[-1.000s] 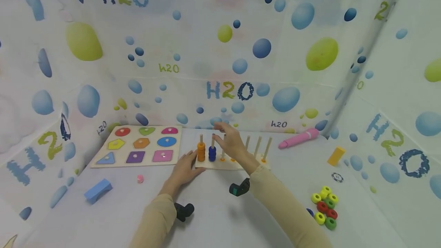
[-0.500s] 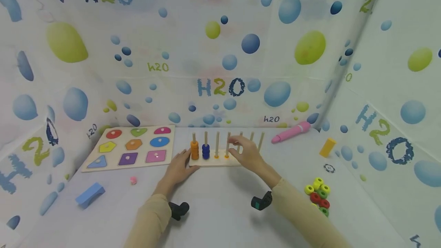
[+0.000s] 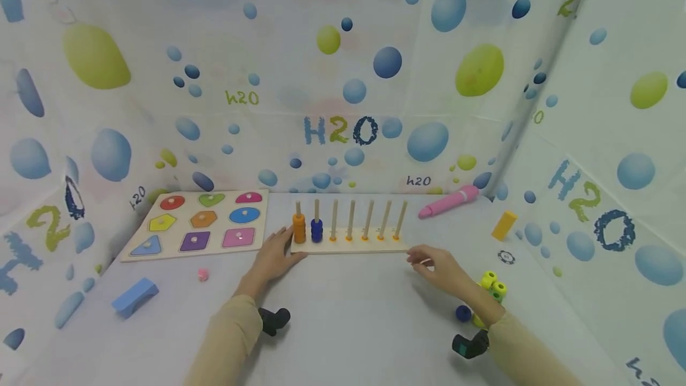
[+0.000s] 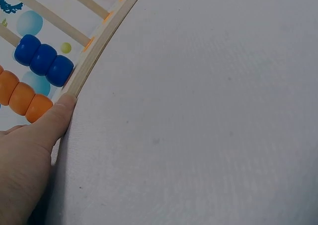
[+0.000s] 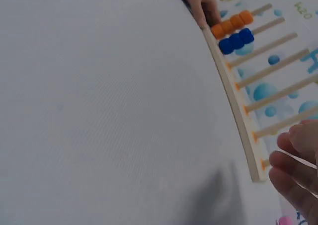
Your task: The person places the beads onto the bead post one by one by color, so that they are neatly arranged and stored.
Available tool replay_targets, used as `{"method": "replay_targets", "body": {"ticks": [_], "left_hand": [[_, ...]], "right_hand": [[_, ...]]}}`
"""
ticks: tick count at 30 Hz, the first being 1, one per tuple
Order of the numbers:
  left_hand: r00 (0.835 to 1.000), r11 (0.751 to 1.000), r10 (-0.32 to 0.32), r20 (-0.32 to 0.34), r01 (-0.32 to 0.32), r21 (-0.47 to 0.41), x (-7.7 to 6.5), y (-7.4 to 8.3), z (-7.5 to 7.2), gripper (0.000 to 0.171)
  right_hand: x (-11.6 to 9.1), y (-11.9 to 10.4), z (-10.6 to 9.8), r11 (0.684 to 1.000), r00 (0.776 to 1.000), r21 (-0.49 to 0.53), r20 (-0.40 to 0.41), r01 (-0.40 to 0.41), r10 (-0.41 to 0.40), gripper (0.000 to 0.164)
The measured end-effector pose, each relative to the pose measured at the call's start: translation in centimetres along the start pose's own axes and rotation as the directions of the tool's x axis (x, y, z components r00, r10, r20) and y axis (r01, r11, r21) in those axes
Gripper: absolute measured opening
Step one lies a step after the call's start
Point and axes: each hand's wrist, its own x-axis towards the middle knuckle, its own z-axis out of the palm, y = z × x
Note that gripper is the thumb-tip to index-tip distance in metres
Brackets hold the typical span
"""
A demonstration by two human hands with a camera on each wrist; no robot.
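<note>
A wooden peg board (image 3: 364, 247) with a row of upright pegs stands in the middle of the table. Its leftmost peg carries orange beads (image 3: 299, 229), and the one beside it carries blue beads (image 3: 317, 230). My left hand (image 3: 274, 257) holds the board's left end, the thumb against its front edge, as the left wrist view also shows at the thumb (image 4: 62, 108). My right hand (image 3: 442, 270) hovers by the board's right front corner with fingers loosely bent and nothing visible in them. The other pegs are bare.
Loose yellow and green ring beads (image 3: 495, 288) and a blue bead (image 3: 463, 313) lie right, partly behind the right forearm. A shape puzzle (image 3: 220, 204), blue block (image 3: 135, 297) and small pink piece (image 3: 203, 274) lie left. Farther right are a pink marker (image 3: 449, 202) and yellow block (image 3: 504, 226).
My right hand has left the blue-bead peg and moved right, past the other pegs, toward the loose beads. My left hand stays on the board's left end. The head view has shifted slightly.
</note>
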Motion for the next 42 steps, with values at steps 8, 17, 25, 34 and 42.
{"method": "replay_targets", "body": {"ticks": [8,17,25,34,42], "left_hand": [[1.000,1.000,0.004,0.008,-0.004,-0.006,0.2,-0.4,0.3,0.083],[1.000,1.000,0.018,-0.010,-0.018,-0.011,0.1,-0.3,0.3,0.082],[1.000,1.000,-0.004,-0.006,0.003,-0.015,-0.1,-0.2,0.2,0.083],[1.000,1.000,0.006,-0.018,-0.007,-0.023,0.0,-0.3,0.4,0.082],[1.000,1.000,0.015,-0.022,-0.015,-0.015,0.0,-0.3,0.4,0.082]], "right_hand": [[-6.7,1.4,-2.6,0.970,0.964,-0.012,0.110,-0.242,0.242,0.023],[-10.2,0.6,-3.4,0.989,0.973,-0.026,0.176,-0.145,0.147,0.031],[-11.6,0.2,-3.2,0.983,0.979,-0.091,0.110,-0.162,0.171,0.046],[-9.8,0.0,-2.0,0.969,0.970,-0.073,0.025,-0.238,0.240,0.057],[-4.0,-2.3,0.1,0.994,0.993,-0.015,-0.050,-0.104,0.103,0.067]]}}
